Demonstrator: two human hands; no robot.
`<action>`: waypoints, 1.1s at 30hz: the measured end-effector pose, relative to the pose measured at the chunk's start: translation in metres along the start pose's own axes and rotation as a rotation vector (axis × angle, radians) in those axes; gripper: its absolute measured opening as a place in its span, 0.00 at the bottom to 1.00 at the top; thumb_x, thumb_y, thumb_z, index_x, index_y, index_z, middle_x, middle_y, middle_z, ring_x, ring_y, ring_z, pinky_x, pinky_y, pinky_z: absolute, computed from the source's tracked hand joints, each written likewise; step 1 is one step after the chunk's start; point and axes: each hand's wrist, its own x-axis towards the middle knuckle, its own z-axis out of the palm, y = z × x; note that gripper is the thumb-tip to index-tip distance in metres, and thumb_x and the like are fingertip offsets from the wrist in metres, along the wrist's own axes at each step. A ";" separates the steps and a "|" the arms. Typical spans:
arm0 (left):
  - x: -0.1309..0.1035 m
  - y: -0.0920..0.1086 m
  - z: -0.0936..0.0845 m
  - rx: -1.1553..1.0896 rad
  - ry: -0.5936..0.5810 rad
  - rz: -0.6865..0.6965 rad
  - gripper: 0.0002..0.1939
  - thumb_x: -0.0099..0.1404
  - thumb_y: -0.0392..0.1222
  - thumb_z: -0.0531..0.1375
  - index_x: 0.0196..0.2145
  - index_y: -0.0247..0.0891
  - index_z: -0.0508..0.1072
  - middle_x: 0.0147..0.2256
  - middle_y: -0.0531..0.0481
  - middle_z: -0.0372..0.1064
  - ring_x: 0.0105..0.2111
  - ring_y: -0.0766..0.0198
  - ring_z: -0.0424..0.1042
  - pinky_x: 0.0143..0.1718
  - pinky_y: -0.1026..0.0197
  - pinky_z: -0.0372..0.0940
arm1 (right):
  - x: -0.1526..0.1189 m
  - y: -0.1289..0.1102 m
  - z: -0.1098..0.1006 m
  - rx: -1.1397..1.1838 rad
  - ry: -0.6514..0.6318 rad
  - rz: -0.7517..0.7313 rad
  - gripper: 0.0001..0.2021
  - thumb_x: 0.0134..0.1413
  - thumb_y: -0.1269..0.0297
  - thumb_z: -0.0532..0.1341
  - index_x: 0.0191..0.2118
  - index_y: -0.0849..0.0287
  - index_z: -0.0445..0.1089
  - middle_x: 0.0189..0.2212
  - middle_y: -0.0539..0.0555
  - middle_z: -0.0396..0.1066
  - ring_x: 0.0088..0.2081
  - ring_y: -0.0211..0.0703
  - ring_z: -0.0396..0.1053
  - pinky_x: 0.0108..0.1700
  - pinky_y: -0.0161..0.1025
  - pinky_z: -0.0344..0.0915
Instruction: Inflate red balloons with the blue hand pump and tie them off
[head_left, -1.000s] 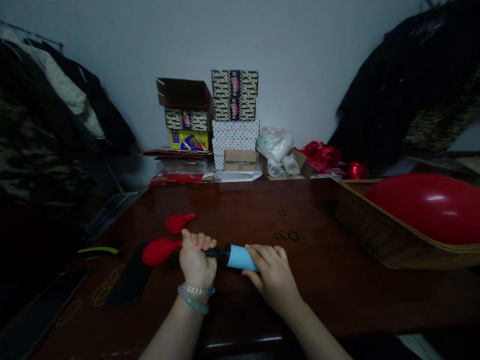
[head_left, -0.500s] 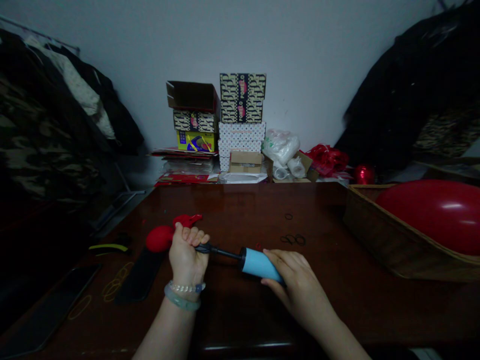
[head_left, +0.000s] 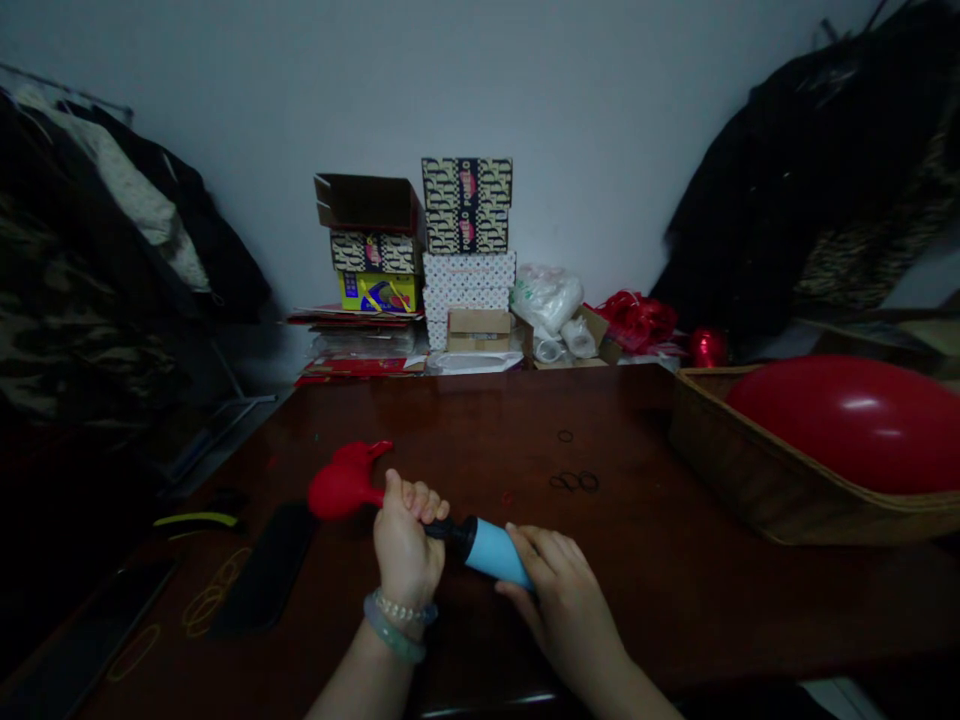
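My left hand (head_left: 409, 535) is closed round the black end of a hand balloon pump, at the neck of a red balloon (head_left: 341, 490). The balloon is partly filled, with a round lobe and a narrow tip, and lies to the left of that hand. Wrapped round the light blue barrel (head_left: 496, 552) of the pump is my right hand (head_left: 564, 590). Only a short black part (head_left: 448, 532) of the pump shows between my two hands. The pump's nozzle is hidden inside my left fist.
A wicker basket (head_left: 750, 480) holding a big red balloon (head_left: 847, 420) stands at the right. Black rubber bands (head_left: 575, 482) lie mid-table. At the left are a black phone (head_left: 266, 570), yellow rubber bands (head_left: 214, 600) and another dark flat slab (head_left: 105, 625). Stacked boxes (head_left: 469, 205) stand behind.
My hands have come closer together, and the black rod between them has slid into the blue barrel. The red balloon looks slightly fuller. The whole view has shifted a little.
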 end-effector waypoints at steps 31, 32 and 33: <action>-0.003 0.004 0.002 0.025 -0.015 0.010 0.24 0.61 0.50 0.59 0.19 0.38 0.50 0.15 0.61 0.43 0.14 0.74 0.45 0.16 0.67 0.48 | -0.005 -0.003 0.003 0.050 0.010 0.028 0.27 0.50 0.68 0.64 0.57 0.58 0.60 0.46 0.60 0.69 0.45 0.52 0.67 0.47 0.50 0.67; -0.004 0.003 0.003 0.032 -0.018 0.020 0.24 0.61 0.51 0.59 0.19 0.38 0.50 0.15 0.61 0.43 0.14 0.74 0.45 0.16 0.67 0.48 | -0.005 -0.003 0.003 0.053 0.016 0.026 0.26 0.51 0.68 0.64 0.57 0.58 0.60 0.46 0.60 0.69 0.45 0.52 0.67 0.47 0.50 0.67; -0.005 0.003 0.003 0.036 -0.021 0.029 0.24 0.61 0.51 0.59 0.19 0.38 0.50 0.15 0.61 0.43 0.13 0.74 0.45 0.16 0.67 0.48 | -0.004 -0.002 0.003 0.060 0.018 0.022 0.26 0.51 0.68 0.64 0.57 0.57 0.60 0.46 0.60 0.69 0.45 0.52 0.67 0.47 0.50 0.67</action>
